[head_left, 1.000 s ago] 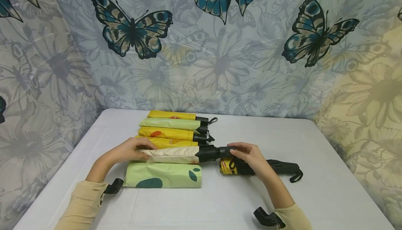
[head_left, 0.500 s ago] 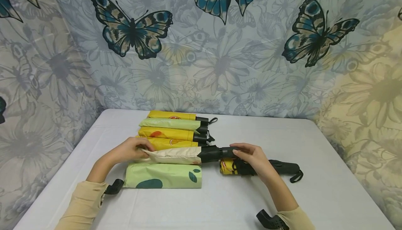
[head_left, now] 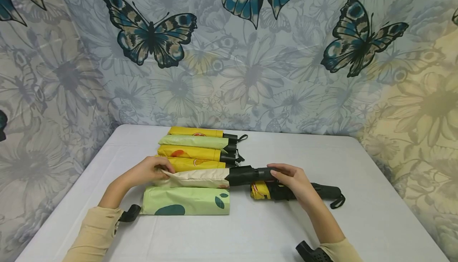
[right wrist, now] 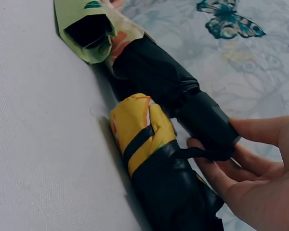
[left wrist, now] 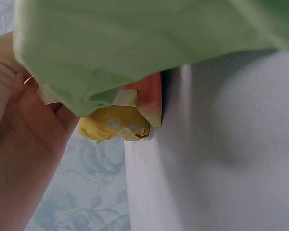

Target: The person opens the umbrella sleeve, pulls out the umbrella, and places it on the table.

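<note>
A folded black umbrella (head_left: pixel 242 175) lies with its left part inside a cream cover (head_left: pixel 204 178). My left hand (head_left: pixel 150 169) pinches the cover's far left end. My right hand (head_left: pixel 291 178) grips the umbrella's black handle (right wrist: pixel 204 120) between thumb and fingers; a strap loop hangs from the handle in the right wrist view. Just in front of the cream cover lies a light green cover (head_left: pixel 193 201) with dark leaf shapes, its dark open end showing in the right wrist view. Below the right hand is a folded black-and-yellow umbrella (head_left: pixel 327 191), partly hidden by the wrist.
Behind the cream cover, several folded umbrellas lie in a row: a yellow one (head_left: pixel 196 162), another yellow one (head_left: pixel 189 151), a light green one (head_left: pixel 193 141) and a yellow one at the back (head_left: pixel 186 131). All rest on a white-covered table (head_left: pixel 200 238) before a butterfly-print curtain (head_left: pixel 250 75).
The right hand has moved a little to the right with the handle, and slightly more black umbrella shows beyond the cream cover's edge. The left hand has stayed at the cover's end.
</note>
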`<state>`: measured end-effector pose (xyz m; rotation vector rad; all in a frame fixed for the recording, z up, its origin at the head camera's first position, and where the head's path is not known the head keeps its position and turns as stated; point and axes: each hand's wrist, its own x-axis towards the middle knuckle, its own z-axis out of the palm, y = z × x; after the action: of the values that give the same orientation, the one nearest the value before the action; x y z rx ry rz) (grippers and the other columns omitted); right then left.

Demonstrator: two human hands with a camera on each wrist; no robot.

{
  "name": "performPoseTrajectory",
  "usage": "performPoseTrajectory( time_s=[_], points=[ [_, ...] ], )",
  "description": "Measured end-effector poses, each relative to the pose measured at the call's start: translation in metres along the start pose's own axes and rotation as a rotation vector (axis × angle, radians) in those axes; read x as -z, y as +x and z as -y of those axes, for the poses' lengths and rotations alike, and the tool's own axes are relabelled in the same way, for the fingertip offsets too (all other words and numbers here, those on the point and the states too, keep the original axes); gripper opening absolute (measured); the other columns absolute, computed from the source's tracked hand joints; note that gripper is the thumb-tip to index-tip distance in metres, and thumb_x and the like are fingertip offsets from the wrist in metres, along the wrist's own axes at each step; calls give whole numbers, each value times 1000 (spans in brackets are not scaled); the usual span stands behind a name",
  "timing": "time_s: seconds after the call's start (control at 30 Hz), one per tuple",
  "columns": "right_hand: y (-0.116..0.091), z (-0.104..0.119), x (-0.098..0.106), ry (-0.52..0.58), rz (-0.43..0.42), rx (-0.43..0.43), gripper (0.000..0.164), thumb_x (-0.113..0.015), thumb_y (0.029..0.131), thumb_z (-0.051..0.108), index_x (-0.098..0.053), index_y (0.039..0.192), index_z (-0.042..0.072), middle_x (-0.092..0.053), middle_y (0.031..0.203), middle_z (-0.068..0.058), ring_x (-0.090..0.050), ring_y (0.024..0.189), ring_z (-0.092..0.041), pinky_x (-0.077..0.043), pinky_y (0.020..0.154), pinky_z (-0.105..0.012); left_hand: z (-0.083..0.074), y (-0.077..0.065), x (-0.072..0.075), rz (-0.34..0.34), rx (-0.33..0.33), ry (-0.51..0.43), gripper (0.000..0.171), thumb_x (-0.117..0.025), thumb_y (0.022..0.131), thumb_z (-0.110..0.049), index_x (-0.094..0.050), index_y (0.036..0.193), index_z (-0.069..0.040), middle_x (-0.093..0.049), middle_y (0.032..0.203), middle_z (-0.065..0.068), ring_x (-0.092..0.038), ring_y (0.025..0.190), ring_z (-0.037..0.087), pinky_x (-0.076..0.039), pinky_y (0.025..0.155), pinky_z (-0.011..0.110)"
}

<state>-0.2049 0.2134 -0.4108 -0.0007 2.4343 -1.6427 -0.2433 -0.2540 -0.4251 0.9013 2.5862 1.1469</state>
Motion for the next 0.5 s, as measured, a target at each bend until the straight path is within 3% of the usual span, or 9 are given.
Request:
performPoseTrajectory(
  time_s=[0.17, 0.5],
  points=[
    [-2, 0, 7, 12, -21, -11, 53, -63, 94, 43, -57, 137, 12, -52, 145, -10, -50, 130, -22, -45, 107, -38, -1, 0, 0, 10, 29, -2, 17, -73, 85, -6, -73, 100, -15, -72, 98, 1, -62, 90, 4, -56, 78, 24],
    [-8, 3, 23, -6, -70, -16, 55, -62, 94, 43, -57, 138, 11, -56, 141, -8, -55, 105, 7, -47, 90, -16, -3, -1, 1, 22, 54, -17, 17, -72, 86, -7, -72, 101, -15, -71, 99, 2, -62, 91, 4, -56, 79, 24]
  ],
)
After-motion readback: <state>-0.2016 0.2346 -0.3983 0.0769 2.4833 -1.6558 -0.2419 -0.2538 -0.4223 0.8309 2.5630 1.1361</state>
